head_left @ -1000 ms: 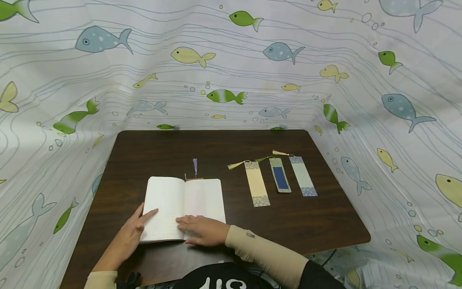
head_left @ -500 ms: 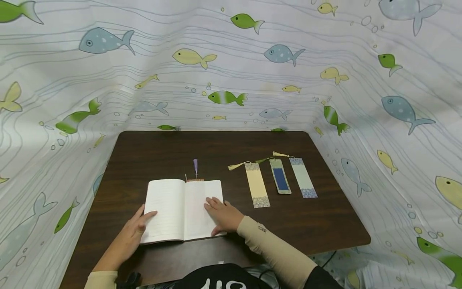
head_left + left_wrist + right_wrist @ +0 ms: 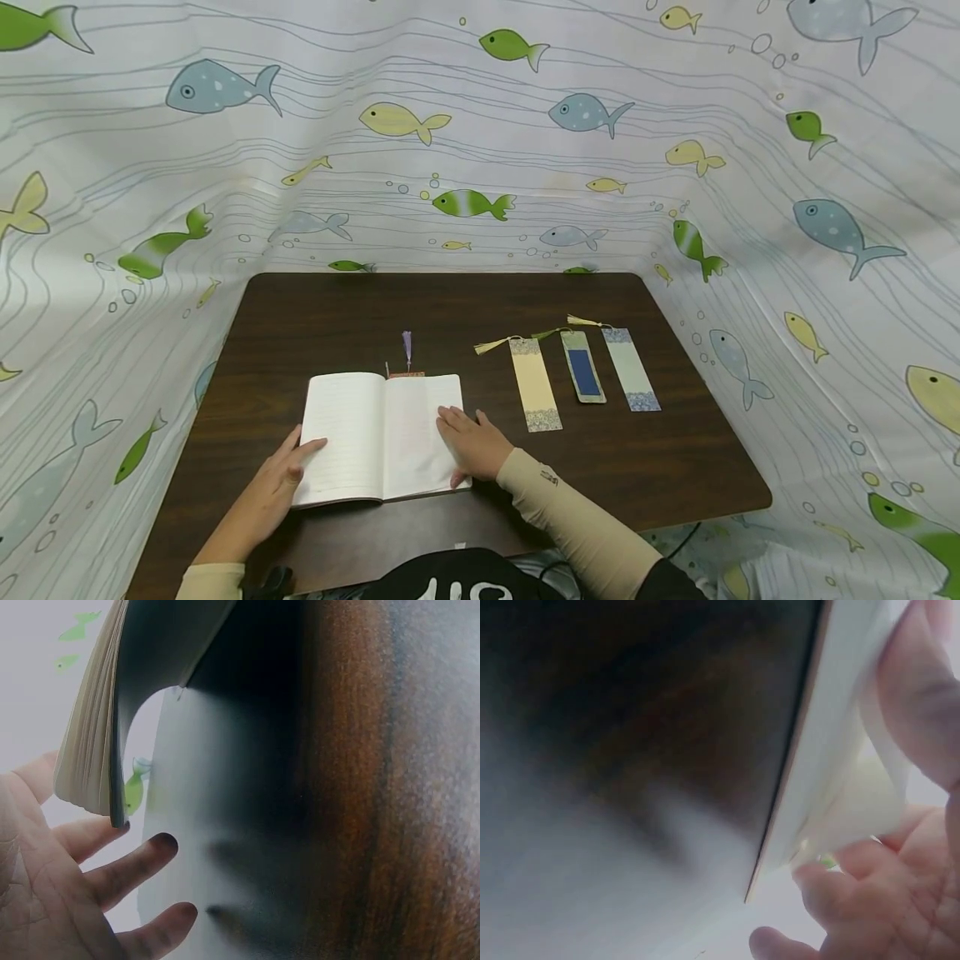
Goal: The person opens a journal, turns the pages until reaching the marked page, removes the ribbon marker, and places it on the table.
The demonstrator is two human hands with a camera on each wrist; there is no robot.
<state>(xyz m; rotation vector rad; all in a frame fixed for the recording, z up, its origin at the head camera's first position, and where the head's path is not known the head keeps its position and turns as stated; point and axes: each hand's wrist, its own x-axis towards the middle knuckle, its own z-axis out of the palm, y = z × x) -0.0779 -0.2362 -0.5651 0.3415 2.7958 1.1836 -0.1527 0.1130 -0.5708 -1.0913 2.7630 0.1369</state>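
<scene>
- Here, an open notebook (image 3: pixel 382 437) lies on the dark surface (image 3: pixel 450 317), between the two hands.
- The left hand (image 3: pixel 281 477) rests flat on the outer edge of the left page, fingers (image 3: pixel 311 446) straight and relaxed, gripping nothing.
- The right hand (image 3: pixel 476 446) lies on the right page's outer edge; the right wrist view shows its fingers (image 3: pixel 922 690) curled round a lifted page edge.
- A purple tassel (image 3: pixel 406 343) pokes out beyond the notebook's far edge, past both hands.
- Three bookmarks (image 3: pixel 581 377) lie side by side, beyond and to the right of the right fingers, well apart from the notebook.
- Risk, as a judgement: the thin page could crease or tear if the right fingers tug sharply.
- The notebook might slide or flip shut if the left hand lifts off.
</scene>
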